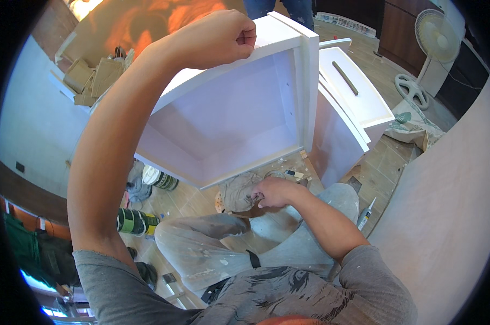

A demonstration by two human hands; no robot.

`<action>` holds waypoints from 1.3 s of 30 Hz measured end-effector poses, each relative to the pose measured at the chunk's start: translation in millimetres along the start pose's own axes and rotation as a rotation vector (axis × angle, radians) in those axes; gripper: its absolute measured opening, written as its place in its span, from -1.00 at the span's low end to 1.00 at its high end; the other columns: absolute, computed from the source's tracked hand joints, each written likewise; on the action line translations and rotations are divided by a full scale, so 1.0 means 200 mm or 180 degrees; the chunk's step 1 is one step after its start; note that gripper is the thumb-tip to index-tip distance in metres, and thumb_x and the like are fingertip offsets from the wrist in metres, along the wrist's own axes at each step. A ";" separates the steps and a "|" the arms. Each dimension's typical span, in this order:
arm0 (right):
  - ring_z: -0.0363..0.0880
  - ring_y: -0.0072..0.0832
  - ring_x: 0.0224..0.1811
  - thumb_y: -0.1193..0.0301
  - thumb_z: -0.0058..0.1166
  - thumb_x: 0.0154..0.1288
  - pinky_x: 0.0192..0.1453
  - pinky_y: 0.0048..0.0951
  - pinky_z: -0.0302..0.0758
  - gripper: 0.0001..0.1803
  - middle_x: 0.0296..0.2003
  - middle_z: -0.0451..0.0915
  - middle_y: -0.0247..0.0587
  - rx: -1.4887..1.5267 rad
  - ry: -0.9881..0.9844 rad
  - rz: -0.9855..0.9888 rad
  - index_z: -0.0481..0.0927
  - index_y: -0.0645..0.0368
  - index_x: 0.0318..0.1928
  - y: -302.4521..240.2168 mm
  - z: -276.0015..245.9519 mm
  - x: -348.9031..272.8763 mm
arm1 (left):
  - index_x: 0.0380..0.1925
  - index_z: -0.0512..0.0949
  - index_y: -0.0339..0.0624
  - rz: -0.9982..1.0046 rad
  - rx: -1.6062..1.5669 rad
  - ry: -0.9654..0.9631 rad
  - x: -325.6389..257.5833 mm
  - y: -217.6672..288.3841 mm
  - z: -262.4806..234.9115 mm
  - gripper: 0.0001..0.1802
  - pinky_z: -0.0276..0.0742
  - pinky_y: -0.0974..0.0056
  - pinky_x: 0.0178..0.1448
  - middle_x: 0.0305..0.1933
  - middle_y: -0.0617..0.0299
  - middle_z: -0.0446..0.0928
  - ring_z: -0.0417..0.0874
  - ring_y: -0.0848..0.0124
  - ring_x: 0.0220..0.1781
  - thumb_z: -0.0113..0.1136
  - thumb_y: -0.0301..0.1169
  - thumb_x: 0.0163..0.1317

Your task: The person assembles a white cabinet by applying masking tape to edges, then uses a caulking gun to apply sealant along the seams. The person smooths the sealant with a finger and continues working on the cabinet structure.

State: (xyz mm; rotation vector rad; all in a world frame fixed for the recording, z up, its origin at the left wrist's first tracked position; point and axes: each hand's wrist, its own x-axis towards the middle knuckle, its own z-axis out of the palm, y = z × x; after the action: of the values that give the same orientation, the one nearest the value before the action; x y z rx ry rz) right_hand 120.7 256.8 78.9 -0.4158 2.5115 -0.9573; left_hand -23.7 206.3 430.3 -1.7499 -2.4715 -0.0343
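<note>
Left hand on one box; right hand at one cloth.

Tiled floor, pale blue wall

With 12 o'clock straight ahead, we have the cabinet at 12, its opening toward us, and another person's legs behind it. Our left fingers are at its upper edge. The rag lies before its lower edge, toward 6, with our right fingers at its 3 o'clock side. At 2 we see the drawers, and behind them the fan. The panel spans 3 to 4, the tube just beside it on the floor. Cardboard lies at 10, the bucket at 9, the can at 8.
</note>
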 end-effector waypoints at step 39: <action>0.45 -0.08 0.49 -0.21 -0.09 0.56 0.62 -0.10 0.26 -0.14 0.38 0.53 0.12 -0.2850 0.3523 0.0225 0.51 0.43 0.35 -0.72 -1.09 -0.08 | 0.19 0.57 -0.25 -0.0986 -0.5181 0.4554 -1.29 -0.89 0.95 -0.60 0.60 0.18 0.26 0.16 0.14 0.67 0.66 0.34 0.20 -0.02 -0.16 0.68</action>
State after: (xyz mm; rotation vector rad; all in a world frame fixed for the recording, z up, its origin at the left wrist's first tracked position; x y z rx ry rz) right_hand 48.8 281.3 329.8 0.0199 3.8534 0.1706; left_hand -120.9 -79.9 222.3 -0.5646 -1.1881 -2.5935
